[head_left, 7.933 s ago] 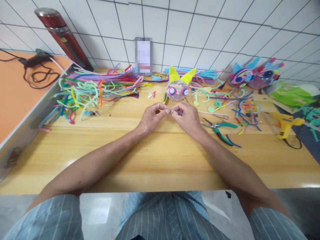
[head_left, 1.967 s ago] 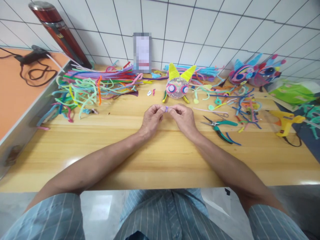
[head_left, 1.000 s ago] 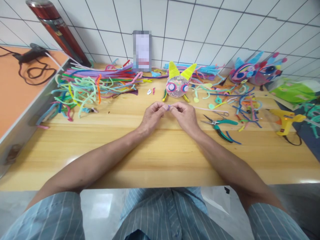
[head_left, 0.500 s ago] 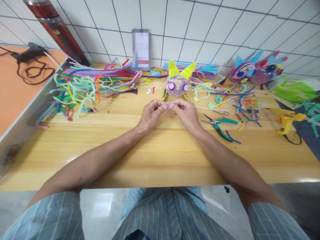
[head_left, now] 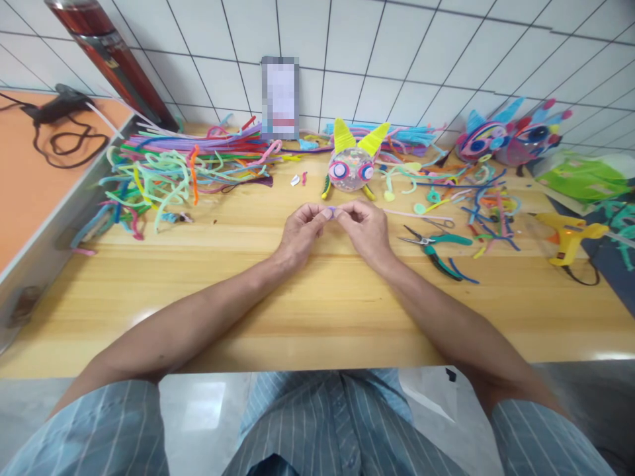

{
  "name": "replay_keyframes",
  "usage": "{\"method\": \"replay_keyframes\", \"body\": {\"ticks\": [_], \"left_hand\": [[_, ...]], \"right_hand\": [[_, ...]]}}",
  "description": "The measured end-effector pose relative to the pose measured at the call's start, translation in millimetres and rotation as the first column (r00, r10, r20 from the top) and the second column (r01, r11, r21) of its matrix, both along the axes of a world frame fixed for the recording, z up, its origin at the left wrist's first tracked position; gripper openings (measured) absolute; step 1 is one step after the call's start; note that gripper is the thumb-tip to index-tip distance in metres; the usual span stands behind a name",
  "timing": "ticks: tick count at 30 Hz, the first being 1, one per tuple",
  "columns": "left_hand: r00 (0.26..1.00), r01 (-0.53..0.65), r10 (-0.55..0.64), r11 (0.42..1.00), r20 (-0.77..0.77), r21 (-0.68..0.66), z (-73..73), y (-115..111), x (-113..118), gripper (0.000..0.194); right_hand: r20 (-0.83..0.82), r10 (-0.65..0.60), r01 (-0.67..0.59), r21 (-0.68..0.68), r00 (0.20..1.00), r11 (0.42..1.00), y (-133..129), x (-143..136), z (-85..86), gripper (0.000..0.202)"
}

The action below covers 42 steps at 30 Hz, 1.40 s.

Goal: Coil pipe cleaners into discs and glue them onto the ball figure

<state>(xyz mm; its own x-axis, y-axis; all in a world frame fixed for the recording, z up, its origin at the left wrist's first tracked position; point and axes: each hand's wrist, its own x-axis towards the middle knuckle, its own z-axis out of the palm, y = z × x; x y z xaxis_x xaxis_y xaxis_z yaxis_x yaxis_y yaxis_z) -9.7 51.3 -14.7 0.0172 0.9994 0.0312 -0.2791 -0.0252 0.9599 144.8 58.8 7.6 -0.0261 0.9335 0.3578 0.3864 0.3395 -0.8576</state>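
My left hand (head_left: 302,233) and my right hand (head_left: 364,231) meet over the middle of the table, fingertips pinched. Between them is a small purple pipe cleaner (head_left: 331,211), seemingly coiled, mostly covered by the fingers. A pale pink-lilac length (head_left: 419,216) runs out to the right from behind my right hand; whether it joins the purple piece I cannot tell. Just beyond the fingers stands a clear round figure (head_left: 353,173) with yellow ears, ringed pink and blue eyes and yellow feet. Green-handled pliers (head_left: 436,246) lie right of my right hand, with small scissors (head_left: 441,223) behind them.
Piled pipe cleaners (head_left: 183,162) cover the back left, and loose cut pieces (head_left: 489,205) lie at right. A yellow glue gun (head_left: 568,237) rests at the far right. Two finished-looking figures (head_left: 501,135), a phone (head_left: 280,98) and a red flask (head_left: 114,63) stand along the tiled wall.
Both hands have shifted very slightly toward me, still pinching the purple piece, and the fingers have moved a little around it. The things on the table lie as before.
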Motion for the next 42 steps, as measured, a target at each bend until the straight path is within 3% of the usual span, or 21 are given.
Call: {"method": "replay_keyframes", "body": {"ticks": [4,7,10,17,25,30,35,42], "left_hand": [[0.991,0.064,-0.053,0.994,-0.122,0.092,2.3,7,-7,0.033],[0.955,0.099,-0.035,0.973,-0.293,0.208,4.3,14,-14,0.033],[0.932,0.098,0.001,0.962,-0.362,0.256,6.3,14,-17,0.032],[0.956,0.014,0.059,0.970,-0.288,0.244,6.4,5,-12,0.035],[0.990,-0.030,0.049,0.990,-0.133,0.138,-3.5,2,-2,0.041],[0.963,0.061,0.000,0.974,-0.271,0.217,4.7,8,-9,0.038],[0.897,0.092,0.062,0.942,-0.439,0.322,9.0,12,-17,0.037],[0.948,0.017,0.071,0.962,-0.309,0.274,7.6,9,-14,0.042]], "right_hand": [[0.142,-0.007,-0.009,0.112,0.990,0.994,2,5,4.4,0.017],[0.236,0.009,-0.043,0.138,0.972,0.990,5,8,8.0,0.014],[0.240,0.043,-0.075,0.126,0.970,0.989,5,9,10.1,0.014],[0.062,0.055,-0.056,0.012,0.997,0.998,0,3,5.7,0.020],[0.081,0.030,-0.033,0.037,0.996,0.999,-5,-1,5.2,0.020],[0.258,0.033,-0.069,0.129,0.966,0.989,3,9,9.4,0.019],[0.371,0.053,-0.138,0.207,0.927,0.969,6,13,10.1,0.019],[0.108,0.075,-0.080,0.037,0.991,0.996,4,11,11.7,0.020]]}}
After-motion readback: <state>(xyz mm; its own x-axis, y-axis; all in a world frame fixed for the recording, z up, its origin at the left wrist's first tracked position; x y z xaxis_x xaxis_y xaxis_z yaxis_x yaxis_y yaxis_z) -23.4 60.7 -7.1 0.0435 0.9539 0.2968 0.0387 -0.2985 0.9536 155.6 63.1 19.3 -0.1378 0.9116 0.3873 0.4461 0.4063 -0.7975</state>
